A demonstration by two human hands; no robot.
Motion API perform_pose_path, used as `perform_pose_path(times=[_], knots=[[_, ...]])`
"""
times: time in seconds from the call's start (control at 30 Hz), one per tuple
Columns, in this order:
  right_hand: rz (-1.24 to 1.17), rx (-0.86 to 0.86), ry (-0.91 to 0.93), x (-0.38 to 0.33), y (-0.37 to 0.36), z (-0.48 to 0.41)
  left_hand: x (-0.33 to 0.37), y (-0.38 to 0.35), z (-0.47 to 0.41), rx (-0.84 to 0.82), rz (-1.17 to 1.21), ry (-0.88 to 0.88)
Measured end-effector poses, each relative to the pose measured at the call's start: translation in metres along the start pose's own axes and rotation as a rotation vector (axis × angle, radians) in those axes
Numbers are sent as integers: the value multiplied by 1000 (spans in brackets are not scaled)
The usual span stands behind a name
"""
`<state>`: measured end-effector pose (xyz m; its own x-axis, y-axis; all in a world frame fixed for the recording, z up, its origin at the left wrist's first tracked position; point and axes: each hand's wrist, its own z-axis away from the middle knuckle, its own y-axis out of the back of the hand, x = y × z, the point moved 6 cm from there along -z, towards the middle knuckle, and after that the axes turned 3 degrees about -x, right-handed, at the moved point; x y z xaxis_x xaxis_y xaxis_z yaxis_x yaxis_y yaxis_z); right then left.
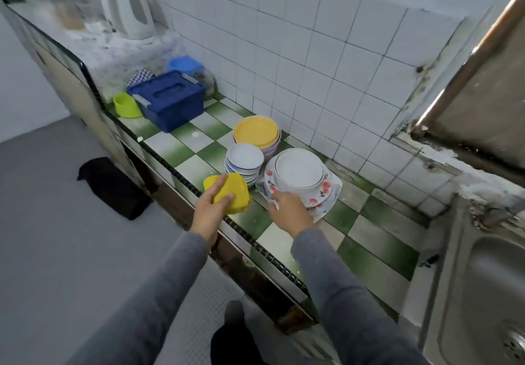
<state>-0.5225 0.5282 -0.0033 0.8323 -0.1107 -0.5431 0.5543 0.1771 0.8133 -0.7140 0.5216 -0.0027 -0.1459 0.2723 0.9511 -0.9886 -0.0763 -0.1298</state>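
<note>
Left hand (211,208) curls its fingers round the folded yellow cloth (237,194) at the worktop (377,251) front edge, likely poised for wiping; right hand (287,211) reaches the floral plate (322,194) rim beneath the white bowl (298,170), probably to shift the stack; cannot tell whether its fingers pinch.

This is a home kitchen. White wall tiles (312,60) back a countertop (377,239) tiled in green and white checks. A steel sink (483,279) is set in at 4 o'clock, and a white electric kettle (126,6) stands at 11 o'clock. Near the centre sit a stack of plates (298,171) and stacked bowls (244,157), with a yellow cloth (235,194) at 7 o'clock of them. A blue lidded box (167,97) sits at 10 o'clock.
</note>
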Motion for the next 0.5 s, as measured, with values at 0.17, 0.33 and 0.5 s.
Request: perform_pose_path(times=[0.17,0.33,0.5], knots=[[-42,23,-16,-17,5,-67,20,14,-65,25,0,-3],[-125,30,-75,-21,6,-117,38,21,-116,26,10,32],[-211,4,-160,-18,-3,-141,44,26,-147,11,29,60]])
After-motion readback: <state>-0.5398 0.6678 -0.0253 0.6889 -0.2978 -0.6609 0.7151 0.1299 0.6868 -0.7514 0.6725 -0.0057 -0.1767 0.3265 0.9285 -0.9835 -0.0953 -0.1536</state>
